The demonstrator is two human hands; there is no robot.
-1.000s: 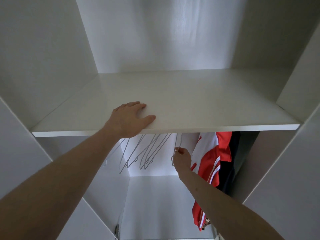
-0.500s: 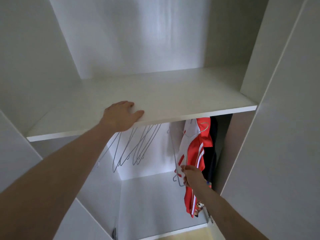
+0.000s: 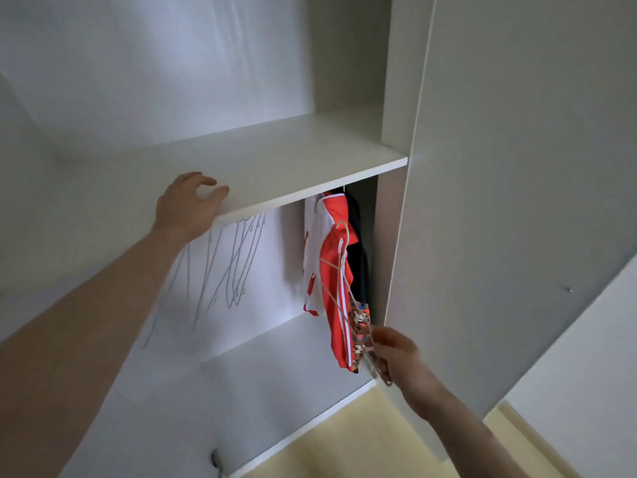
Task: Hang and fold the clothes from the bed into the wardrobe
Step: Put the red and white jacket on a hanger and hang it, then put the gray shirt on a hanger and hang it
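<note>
Below the white wardrobe shelf, your right hand pinches a thin pale wire hanger by its lower end, the hanger tilted with its hook uppermost in front of a red-and-white striped garment that hangs at the right end of the compartment beside a dark garment. Your left hand rests on the shelf's front edge, fingers loosely curved and holding nothing. Several empty wire hangers, grey and slender, hang in a row left of the garments, against the white back panel.
</note>
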